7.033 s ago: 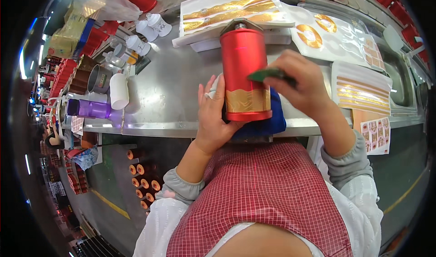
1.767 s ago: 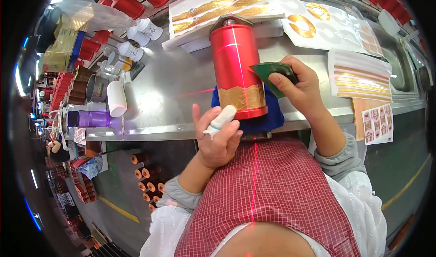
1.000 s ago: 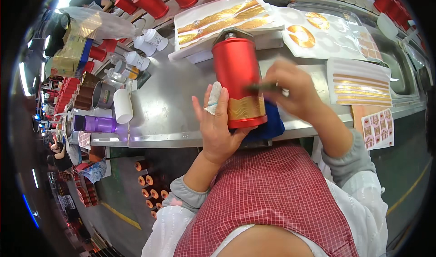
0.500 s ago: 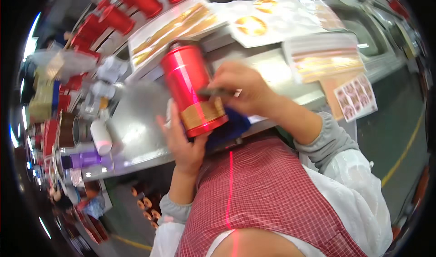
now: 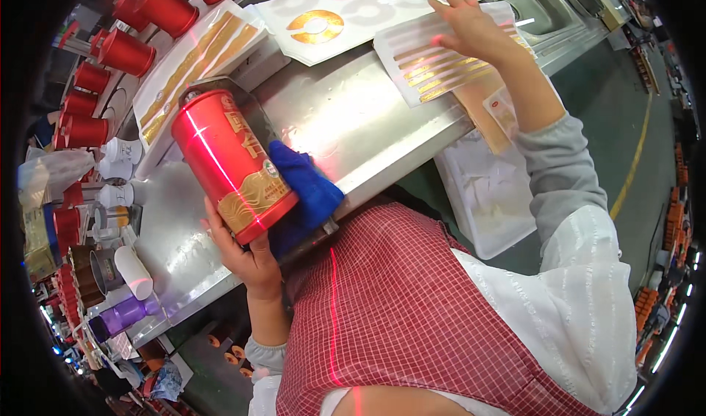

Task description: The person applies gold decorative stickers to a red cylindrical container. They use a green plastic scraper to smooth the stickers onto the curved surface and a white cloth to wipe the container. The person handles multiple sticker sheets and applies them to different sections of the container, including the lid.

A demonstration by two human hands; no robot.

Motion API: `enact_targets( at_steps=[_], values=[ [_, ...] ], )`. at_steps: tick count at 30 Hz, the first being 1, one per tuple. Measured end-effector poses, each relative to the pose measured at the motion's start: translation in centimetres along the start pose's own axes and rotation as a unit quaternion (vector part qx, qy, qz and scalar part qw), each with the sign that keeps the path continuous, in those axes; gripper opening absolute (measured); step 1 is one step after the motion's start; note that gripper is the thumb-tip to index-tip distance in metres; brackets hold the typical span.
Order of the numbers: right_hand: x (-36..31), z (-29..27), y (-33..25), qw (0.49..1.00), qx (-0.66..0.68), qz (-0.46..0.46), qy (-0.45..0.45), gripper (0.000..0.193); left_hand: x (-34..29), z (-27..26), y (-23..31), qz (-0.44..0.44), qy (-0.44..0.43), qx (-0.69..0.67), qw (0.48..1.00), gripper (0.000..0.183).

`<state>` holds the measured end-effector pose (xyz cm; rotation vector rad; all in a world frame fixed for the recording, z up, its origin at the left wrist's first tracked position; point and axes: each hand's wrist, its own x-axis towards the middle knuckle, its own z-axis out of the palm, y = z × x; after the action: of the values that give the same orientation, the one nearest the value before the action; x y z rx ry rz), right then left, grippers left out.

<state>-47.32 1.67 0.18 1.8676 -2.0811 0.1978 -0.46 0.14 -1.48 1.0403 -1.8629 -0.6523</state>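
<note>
A shiny red metal canister (image 5: 224, 151) with a gold label (image 5: 254, 195) round its lower part lies tilted over a dark stand at the bench's front edge. My left hand (image 5: 246, 254) is closed round its lower end, thumb and fingers on opposite sides. Off to the right, my right hand (image 5: 471, 27) reaches over a sheet of gold strip stickers (image 5: 421, 66), fingers spread, with nothing seen in it. Whether its fingertips touch the sheet I cannot tell. Beside the canister's base lies a blue cloth (image 5: 309, 192).
A sheet of round gold stickers (image 5: 316, 26) and one of long gold strips (image 5: 195, 70) lie at the back. Red canisters (image 5: 125, 52) stand far left. A white roll (image 5: 134, 271) and a purple bottle (image 5: 125, 314) are at left; a white bin (image 5: 489, 199) sits below the bench.
My right hand has left the canister and moved right to the strip sticker sheet; the dark object it held is gone from it. My left hand still holds the canister. The view has shifted.
</note>
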Motion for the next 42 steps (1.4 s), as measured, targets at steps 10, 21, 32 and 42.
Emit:
enact_targets(
  at_steps=[10, 21, 32, 42],
  values=[
    [1.9, 3.4, 4.1, 0.984, 0.168, -0.025, -0.06, 0.027, 0.1, 0.0, -0.3, 0.007, -0.002, 0.023, 1.0, 0.087],
    [2.2, 2.3, 2.3, 0.983, 0.171, -0.043, -0.049, 0.023, 0.0, -0.1, -0.4, 0.008, -0.007, 0.021, 1.0, 0.086],
    [1.9, 4.3, 4.8, 0.95, 0.309, -0.044, -0.023, 0.016, 0.2, 0.1, -0.6, 0.014, -0.001, -0.001, 1.0, 0.086],
    [2.4, 1.7, 2.0, 0.975, 0.196, -0.105, -0.022, 0.035, 0.2, 0.1, -0.4, 0.014, -0.003, -0.001, 1.0, 0.085]
  ],
)
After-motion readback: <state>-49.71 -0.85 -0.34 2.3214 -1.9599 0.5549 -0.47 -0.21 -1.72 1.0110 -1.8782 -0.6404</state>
